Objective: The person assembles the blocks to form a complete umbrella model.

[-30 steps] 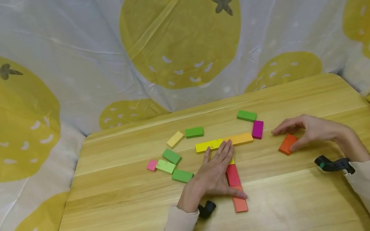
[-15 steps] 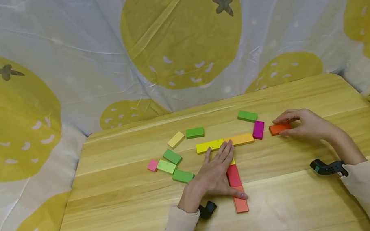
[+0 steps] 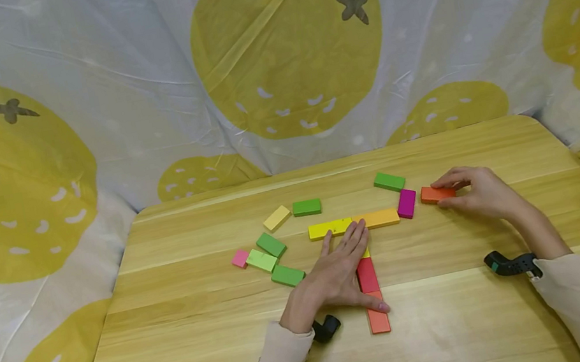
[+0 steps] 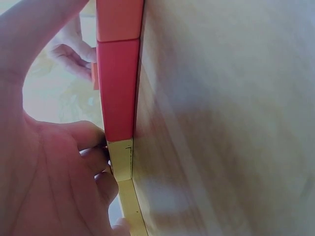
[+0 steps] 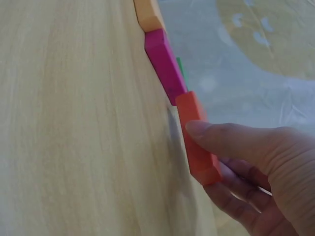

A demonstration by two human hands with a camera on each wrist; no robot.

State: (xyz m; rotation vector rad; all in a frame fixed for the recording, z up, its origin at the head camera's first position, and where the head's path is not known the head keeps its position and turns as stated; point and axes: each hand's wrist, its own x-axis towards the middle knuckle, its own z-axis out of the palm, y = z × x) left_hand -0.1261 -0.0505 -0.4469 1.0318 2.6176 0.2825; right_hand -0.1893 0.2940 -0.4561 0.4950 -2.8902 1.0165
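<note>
- Head view: I see the right hand point(image 3: 475, 195) at the far right of the tabletop point(image 3: 192, 353), its fingers curled round the orange block point(image 3: 435, 193) and pinching it by the long sides. The block lies flat, just right of the magenta block point(image 3: 406, 203), which sits at the right end of the yellow-and-amber row point(image 3: 353, 223). The left hand point(image 3: 336, 276) lies with fingers straight and spread, resting on the red block point(image 3: 366, 275) of the near column, thumb beside the lower orange block point(image 3: 378, 320). Green blocks point(image 3: 281, 260) lie loose to the left.
- Left wrist view: the fingers point(image 4: 98, 162) touch the side of the red block point(image 4: 118, 88) where it meets a yellow one point(image 4: 120, 160); the palm hides the rest.
- Right wrist view: thumb point(image 5: 221, 140) over the orange block's point(image 5: 194, 132) top edge, other fingers point(image 5: 241, 196) beneath. Its end is very near the magenta block point(image 5: 165, 66); I cannot tell whether they touch.
- I judge the block light, rigid, painted smooth and a little slippery, not fragile. Holding the two long sides near the middle should keep it square.
</note>
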